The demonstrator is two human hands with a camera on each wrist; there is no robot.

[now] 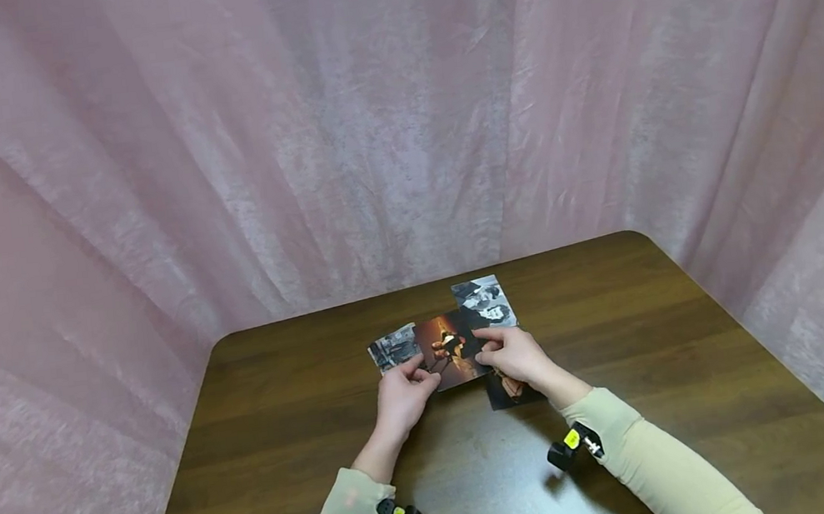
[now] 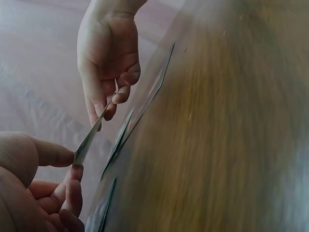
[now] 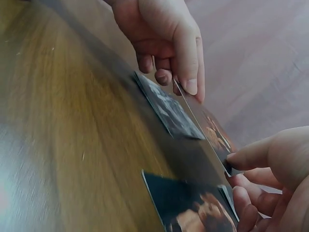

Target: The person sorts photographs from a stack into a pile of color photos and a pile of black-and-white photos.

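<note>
1. Orange-toned photo (image 1: 450,348) is held just above the worktop (image 1: 698,394). The left hand (image 1: 404,396) pinches its left edge, the right hand (image 1: 514,355) its right.
2. Likely light, thin, bendy and glossy, so grip the edges.
3. Three other photos lie flat nearby: grey (image 1: 394,348), black-and-white (image 1: 484,300), dark (image 1: 513,393).
4. No containers in sight.

No text, label, brand, number or sign can be read in any view; the photos (image 1: 452,349) on the table (image 1: 694,361) show only pictures, too small and blurred for lettering; the yellow patches on the wrist cameras (image 1: 573,441) carry no legible marks.
</note>
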